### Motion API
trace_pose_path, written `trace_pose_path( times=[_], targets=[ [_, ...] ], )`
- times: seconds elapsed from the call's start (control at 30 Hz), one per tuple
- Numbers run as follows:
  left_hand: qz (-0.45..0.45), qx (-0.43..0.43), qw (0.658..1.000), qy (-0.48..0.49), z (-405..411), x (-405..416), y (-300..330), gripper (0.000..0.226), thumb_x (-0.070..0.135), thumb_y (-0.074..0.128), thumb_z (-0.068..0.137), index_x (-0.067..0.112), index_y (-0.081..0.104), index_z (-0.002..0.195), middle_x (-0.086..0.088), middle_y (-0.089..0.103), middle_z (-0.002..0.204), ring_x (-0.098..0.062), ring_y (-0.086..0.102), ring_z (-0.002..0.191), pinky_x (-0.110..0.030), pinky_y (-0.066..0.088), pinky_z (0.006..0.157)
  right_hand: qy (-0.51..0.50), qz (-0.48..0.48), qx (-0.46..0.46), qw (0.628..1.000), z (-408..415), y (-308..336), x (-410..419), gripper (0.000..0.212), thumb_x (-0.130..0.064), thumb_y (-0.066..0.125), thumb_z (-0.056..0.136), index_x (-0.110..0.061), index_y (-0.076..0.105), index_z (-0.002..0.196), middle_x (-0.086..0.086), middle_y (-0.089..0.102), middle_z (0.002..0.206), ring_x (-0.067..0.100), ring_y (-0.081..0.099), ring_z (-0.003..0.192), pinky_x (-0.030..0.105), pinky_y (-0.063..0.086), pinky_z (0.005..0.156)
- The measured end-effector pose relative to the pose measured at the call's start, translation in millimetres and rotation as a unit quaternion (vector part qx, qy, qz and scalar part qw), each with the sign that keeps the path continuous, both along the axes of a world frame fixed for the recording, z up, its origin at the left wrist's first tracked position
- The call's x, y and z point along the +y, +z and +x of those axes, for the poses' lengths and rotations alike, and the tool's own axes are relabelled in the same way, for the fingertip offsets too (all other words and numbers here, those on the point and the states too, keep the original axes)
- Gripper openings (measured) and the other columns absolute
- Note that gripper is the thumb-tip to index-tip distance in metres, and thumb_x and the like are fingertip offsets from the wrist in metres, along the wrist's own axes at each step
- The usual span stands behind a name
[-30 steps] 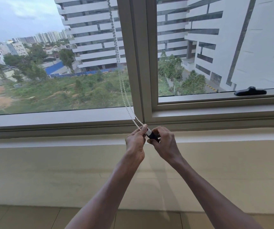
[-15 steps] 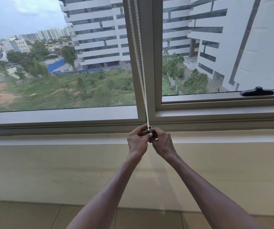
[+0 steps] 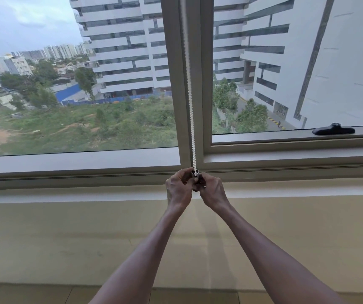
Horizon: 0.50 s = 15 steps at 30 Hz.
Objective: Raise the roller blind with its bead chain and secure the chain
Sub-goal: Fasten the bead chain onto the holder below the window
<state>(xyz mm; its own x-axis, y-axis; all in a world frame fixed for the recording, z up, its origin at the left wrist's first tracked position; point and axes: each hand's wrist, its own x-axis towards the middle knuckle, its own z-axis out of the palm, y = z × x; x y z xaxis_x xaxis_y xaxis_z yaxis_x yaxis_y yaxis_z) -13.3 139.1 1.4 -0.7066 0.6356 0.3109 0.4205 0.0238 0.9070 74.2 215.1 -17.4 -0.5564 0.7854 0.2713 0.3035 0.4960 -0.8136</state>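
A white bead chain hangs straight down the window's middle post, both strands close together. Its bottom loop sits in a small dark chain holder at the base of the post. My left hand and my right hand meet at that holder, fingers curled round it from each side. The roller blind itself is out of view above the frame.
A black window handle lies on the lower rail of the right pane. Below the window runs a cream sill ledge and a cream wall. Tiled floor shows at the bottom edge.
The chain swung from slanting left across the pane to hanging straight down the post. Both hands moved with the dark holder up to the frame's base and stayed there.
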Motion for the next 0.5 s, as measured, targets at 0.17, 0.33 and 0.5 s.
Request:
trace_pose_path(
  times=[0.17,0.33,0.5],
  targets=[
    [0.008,0.018,1.000,-0.002,-4,3,-2,0.029,0.001,0.072,0.078,0.015,0.075,0.103,0.003,0.077,0.090,0.011,0.067,0.078,-0.009,0.051,0.076,-0.001,0.003,0.002,1.000,-2,-2,2,0.021,0.003,0.057,0.082,-0.013,0.068,0.091,0.000,0.074,0.076,0.016,0.070,0.074,0.037,0.056,0.071],
    [0.009,0.012,1.000,-0.007,-10,4,-4,0.029,-0.001,0.071,0.079,0.014,0.075,0.104,0.004,0.077,0.090,0.007,0.069,0.080,-0.010,0.051,0.076,0.000,0.009,0.001,1.000,-5,1,0,0.022,0.004,0.055,0.082,-0.012,0.067,0.090,0.001,0.074,0.076,0.014,0.070,0.072,0.032,0.055,0.068],
    [0.010,0.013,1.000,-0.008,-12,3,-5,0.028,-0.001,0.071,0.079,0.014,0.075,0.103,0.007,0.075,0.088,0.011,0.068,0.079,-0.005,0.049,0.072,-0.002,0.016,-0.004,1.000,-6,3,-3,0.021,0.005,0.053,0.082,-0.012,0.066,0.087,0.001,0.073,0.072,0.015,0.069,0.069,0.026,0.051,0.062]
  ],
)
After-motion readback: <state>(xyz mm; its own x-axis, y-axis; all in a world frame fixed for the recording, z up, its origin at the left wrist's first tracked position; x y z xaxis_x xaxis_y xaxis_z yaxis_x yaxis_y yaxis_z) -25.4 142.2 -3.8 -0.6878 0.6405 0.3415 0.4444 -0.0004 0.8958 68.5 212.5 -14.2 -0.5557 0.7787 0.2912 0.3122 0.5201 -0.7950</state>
